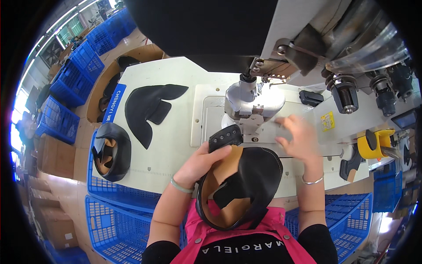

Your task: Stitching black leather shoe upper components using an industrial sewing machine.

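Note:
A black shoe upper (262, 174) with tan lining hangs in front of my chest. My left hand (203, 162) grips it at the far left edge, thumb laid over a flap with a row of metal eyelets (226, 136). To the right of the sewing machine's post (255, 103), my right hand (300, 137) is slightly blurred, thumb and forefinger apart with nothing seen between them. The upper sits just on the near side of the machine's needle area and does not touch it.
Flat black shoe pieces (140, 110) lie left on the white table (171, 132), with another upper (121, 152) at its left edge. Blue crates (114, 224) stand below. A yellow holder (367, 147) and thread spools (343, 94) are at right. The dark machine head (198, 31) overhangs.

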Demonstrator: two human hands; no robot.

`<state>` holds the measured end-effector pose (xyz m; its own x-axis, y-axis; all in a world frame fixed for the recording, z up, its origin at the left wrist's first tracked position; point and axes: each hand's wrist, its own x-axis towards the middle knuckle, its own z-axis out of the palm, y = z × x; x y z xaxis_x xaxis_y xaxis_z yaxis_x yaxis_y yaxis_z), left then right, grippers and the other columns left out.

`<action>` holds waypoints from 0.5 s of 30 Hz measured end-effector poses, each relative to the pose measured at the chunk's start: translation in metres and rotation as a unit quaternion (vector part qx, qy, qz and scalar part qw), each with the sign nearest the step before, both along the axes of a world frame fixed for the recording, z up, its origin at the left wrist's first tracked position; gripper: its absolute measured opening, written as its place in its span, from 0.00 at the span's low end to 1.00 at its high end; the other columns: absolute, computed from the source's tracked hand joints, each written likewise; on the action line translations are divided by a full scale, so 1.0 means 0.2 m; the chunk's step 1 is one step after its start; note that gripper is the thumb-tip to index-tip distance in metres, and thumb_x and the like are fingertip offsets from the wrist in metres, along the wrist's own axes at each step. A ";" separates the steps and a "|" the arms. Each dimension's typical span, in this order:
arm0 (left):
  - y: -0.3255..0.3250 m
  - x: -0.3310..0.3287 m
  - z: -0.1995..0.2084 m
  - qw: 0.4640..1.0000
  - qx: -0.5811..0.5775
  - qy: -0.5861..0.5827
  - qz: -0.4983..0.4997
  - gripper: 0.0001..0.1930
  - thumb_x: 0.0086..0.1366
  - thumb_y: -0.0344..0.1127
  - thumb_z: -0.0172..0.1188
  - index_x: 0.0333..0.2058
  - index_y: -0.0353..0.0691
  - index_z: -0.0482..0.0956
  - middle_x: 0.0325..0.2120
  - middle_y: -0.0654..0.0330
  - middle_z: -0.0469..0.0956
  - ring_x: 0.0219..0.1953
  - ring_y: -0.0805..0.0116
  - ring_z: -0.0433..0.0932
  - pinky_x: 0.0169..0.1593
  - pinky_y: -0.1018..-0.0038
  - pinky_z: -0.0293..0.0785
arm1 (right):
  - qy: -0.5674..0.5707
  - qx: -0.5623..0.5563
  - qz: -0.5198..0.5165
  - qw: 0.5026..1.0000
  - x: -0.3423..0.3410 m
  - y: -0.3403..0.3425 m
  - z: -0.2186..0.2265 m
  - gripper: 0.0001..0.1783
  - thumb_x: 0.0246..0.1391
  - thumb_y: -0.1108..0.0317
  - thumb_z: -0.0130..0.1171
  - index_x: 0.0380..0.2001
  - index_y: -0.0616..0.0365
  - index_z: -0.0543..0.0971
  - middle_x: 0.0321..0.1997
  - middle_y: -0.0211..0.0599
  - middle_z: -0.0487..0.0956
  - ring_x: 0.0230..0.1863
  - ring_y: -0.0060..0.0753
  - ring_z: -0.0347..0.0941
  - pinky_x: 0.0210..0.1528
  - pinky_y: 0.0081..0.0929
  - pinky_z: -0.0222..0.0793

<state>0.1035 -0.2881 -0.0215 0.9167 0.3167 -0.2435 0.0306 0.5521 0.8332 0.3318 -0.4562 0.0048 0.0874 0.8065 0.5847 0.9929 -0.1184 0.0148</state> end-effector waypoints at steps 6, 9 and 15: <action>-0.02 -0.04 0.01 0.986 0.160 -0.042 -0.036 0.25 0.75 0.40 0.43 0.65 0.33 0.55 0.56 0.58 0.67 0.58 0.72 0.65 0.61 0.75 0.60 | 0.492 -0.063 0.226 0.838 -0.17 0.06 -0.01 0.23 0.50 0.46 0.63 0.28 0.58 0.80 0.25 0.39 0.78 0.27 0.45 0.74 0.34 0.36 0.70; -0.07 0.00 0.08 0.950 0.277 -0.123 -0.073 0.27 0.74 0.39 0.41 0.66 0.32 0.49 0.60 0.51 0.64 0.60 0.61 0.65 0.62 0.71 0.60 | 0.592 -0.240 0.240 0.731 -0.40 0.11 -0.07 0.20 0.60 0.53 0.57 0.26 0.61 0.79 0.22 0.35 0.79 0.21 0.33 0.73 0.27 0.26 0.69; -0.07 -0.01 0.06 0.897 0.419 -0.122 -0.066 0.38 0.72 0.54 0.43 0.66 0.28 0.47 0.56 0.48 0.64 0.58 0.61 0.65 0.65 0.69 0.54 | 0.813 -0.185 0.298 0.465 -0.45 0.10 -0.08 0.14 0.63 0.61 0.55 0.37 0.64 0.77 0.25 0.42 0.81 0.22 0.29 0.77 0.23 0.21 0.71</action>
